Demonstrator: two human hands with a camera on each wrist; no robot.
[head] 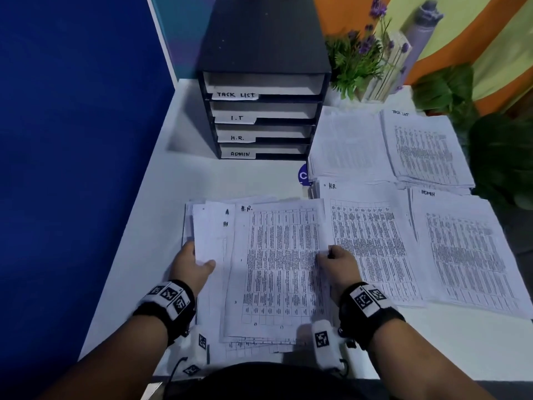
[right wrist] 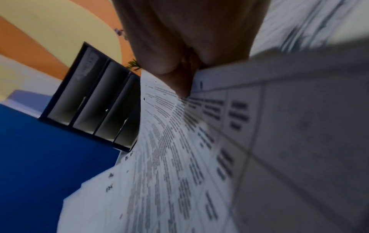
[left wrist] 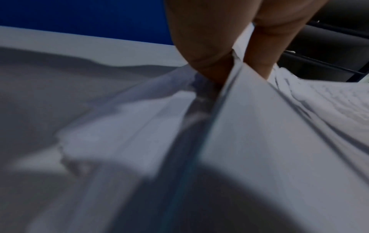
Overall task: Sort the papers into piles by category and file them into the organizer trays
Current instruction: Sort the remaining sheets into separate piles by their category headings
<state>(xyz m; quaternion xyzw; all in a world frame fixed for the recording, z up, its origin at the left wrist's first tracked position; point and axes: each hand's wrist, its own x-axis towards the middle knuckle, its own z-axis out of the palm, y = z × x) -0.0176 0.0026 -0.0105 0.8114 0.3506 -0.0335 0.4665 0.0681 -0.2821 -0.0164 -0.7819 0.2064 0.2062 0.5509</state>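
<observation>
An unsorted stack of printed papers (head: 219, 284) lies on the white table in front of me. Its top sheet (head: 277, 264), headed "H.R.", is pinched at the right edge by my right hand (head: 336, 262), seen close up with the sheet (right wrist: 169, 141) in the right wrist view. My left hand (head: 193, 262) grips the stack's left edge, thumb on top; the left wrist view shows fingers (left wrist: 203, 59) under lifted sheets (left wrist: 259, 126). To the right lie sorted piles: H.R. (head: 372, 243), ADMIN (head: 467, 255), TASK LIST (head: 427, 148), and one unlabelled (head: 349, 142). The black organizer (head: 262, 82) has four labelled trays.
A blue wall (head: 72, 140) borders the table on the left. Behind the sorted piles stand a potted plant with purple flowers (head: 360, 56) and green foliage (head: 499, 145). A blue round sticker (head: 302, 175) peeks out beside the piles. Bare tabletop (head: 230, 177) lies before the organizer.
</observation>
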